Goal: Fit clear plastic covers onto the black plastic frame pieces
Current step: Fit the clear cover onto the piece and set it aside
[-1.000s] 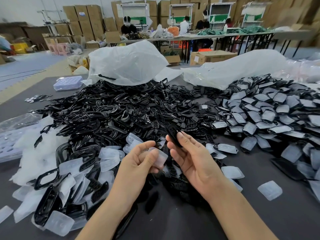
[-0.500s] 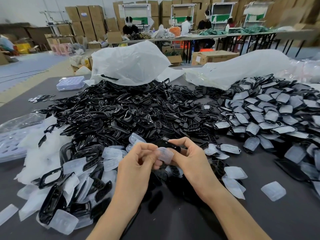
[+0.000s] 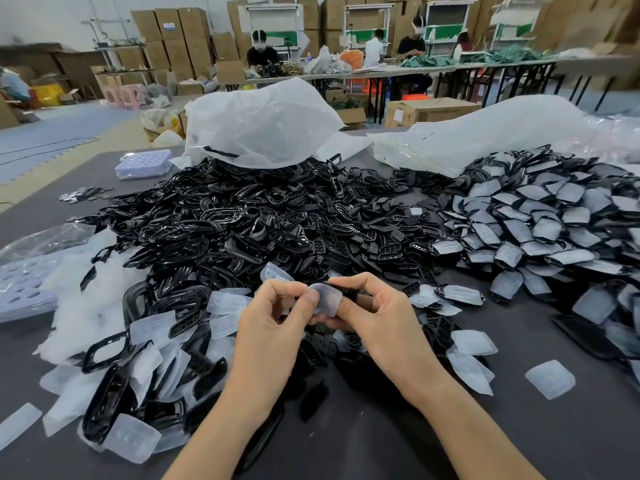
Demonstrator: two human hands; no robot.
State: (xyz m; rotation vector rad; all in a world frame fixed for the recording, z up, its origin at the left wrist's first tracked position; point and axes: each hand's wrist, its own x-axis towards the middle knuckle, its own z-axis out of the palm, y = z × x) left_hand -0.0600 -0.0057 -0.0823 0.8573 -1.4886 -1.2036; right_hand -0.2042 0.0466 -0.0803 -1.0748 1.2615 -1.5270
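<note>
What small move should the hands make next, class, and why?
Probably press the clear cover down onto the black frame. Both hands, left and right, pinch the two parts together, the cover lying over the frame, but whether it is fully seated cannot be told.

Clear cover (image 3: 325,298) between both hands' fingers (image 3: 304,303).

Black frames (image 3: 242,230), seemingly translucent-white covers (image 3: 540,216), grey table (image 3: 519,427).
</note>
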